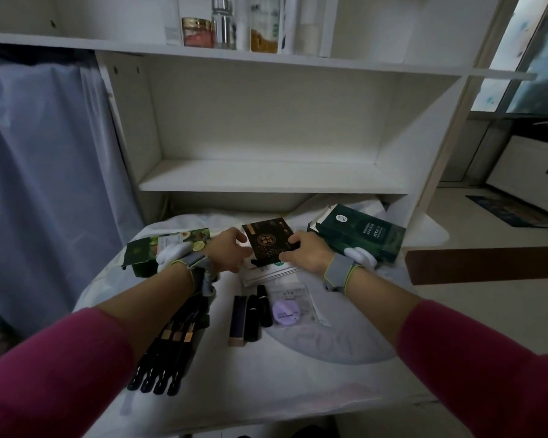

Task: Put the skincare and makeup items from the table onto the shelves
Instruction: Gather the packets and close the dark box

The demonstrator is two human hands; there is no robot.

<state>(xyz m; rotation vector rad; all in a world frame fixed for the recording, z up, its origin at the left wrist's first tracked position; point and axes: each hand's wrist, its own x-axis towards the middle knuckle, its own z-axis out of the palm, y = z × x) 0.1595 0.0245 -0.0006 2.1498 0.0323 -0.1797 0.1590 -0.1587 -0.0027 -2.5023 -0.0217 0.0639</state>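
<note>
A flat black packet with gold print [268,240] sits atop a stack of sachets [266,272] at the back of the table. My left hand [230,249] grips its left edge and my right hand [307,252] grips its right edge. Left of it lies a green avocado-print box [168,240]. To the right lies a dark green mask box [361,233]. Nearer me are black lipstick tubes [253,312], a purple puff in a clear bag [287,311] and several black makeup brushes [168,346]. The white shelf [266,178] above the table holds nothing.
The upper shelf [76,42] carries several jars and bottles [225,25]. A white cloth covers the table [298,384]. A blue curtain [45,184] hangs at the left. A brown ledge [487,263] and white cabinets [532,165] lie to the right.
</note>
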